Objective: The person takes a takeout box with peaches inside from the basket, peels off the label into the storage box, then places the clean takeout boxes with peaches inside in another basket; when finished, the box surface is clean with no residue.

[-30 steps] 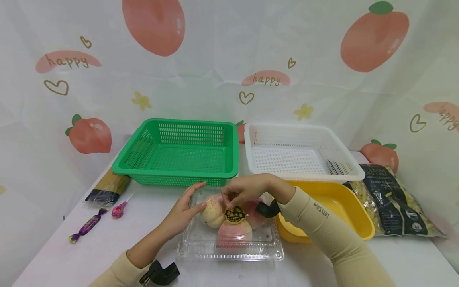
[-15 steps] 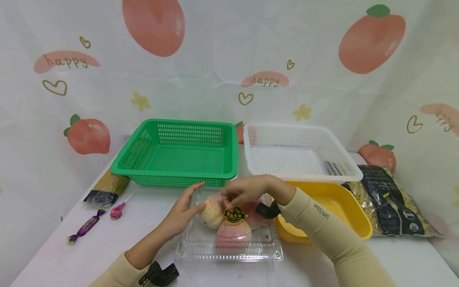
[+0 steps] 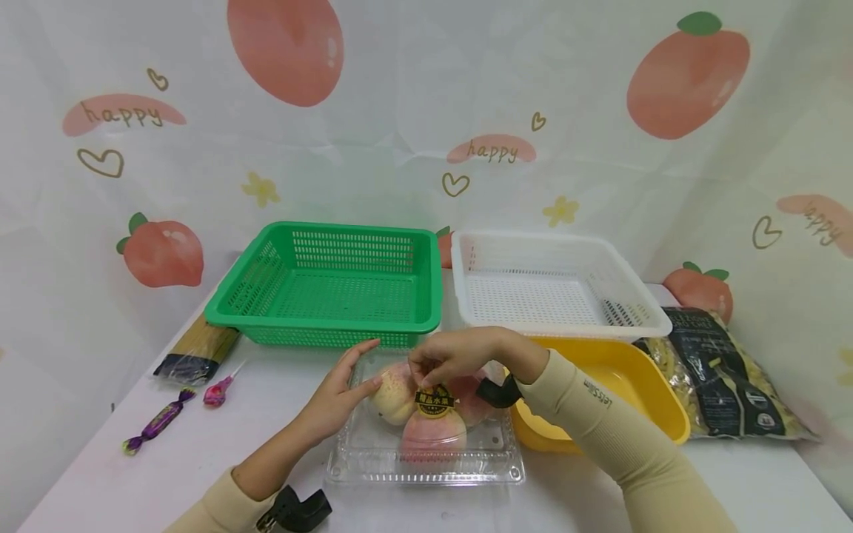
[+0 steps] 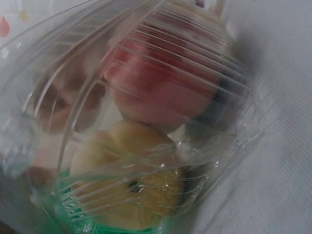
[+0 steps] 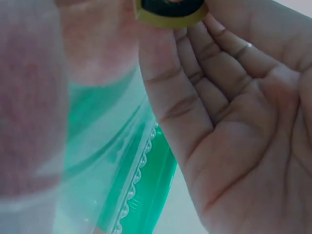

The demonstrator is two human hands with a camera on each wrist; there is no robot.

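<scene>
A clear plastic clamshell box [image 3: 363, 472] lies on the table with several pink-yellow peaches [image 3: 433, 438] inside, seen through its lid. On the lid is a black and gold sticker label [image 3: 435, 403]. My right hand [image 3: 460, 355] reaches over the box with curled fingers and pinches the label's far edge; in the right wrist view the label [image 5: 170, 12] sits at the fingertips. My left hand [image 3: 340, 396] rests along the box's left side with fingers extended and thumb toward the lid. In the left wrist view the ribbed box wall covers two peaches [image 4: 161, 73].
Behind the box stand a green basket [image 3: 333, 326] and a white basket [image 3: 566, 326]. A yellow tub [image 3: 620, 377] is to the right, beside a pasta bag [image 3: 733, 377]. At left lie a noodle packet [image 3: 200, 348], a lollipop [image 3: 215, 394] and a purple wrapped candy [image 3: 160, 423].
Both hands keep nearly the same place on the box and label. The whole head view has shifted very slightly to the left.
</scene>
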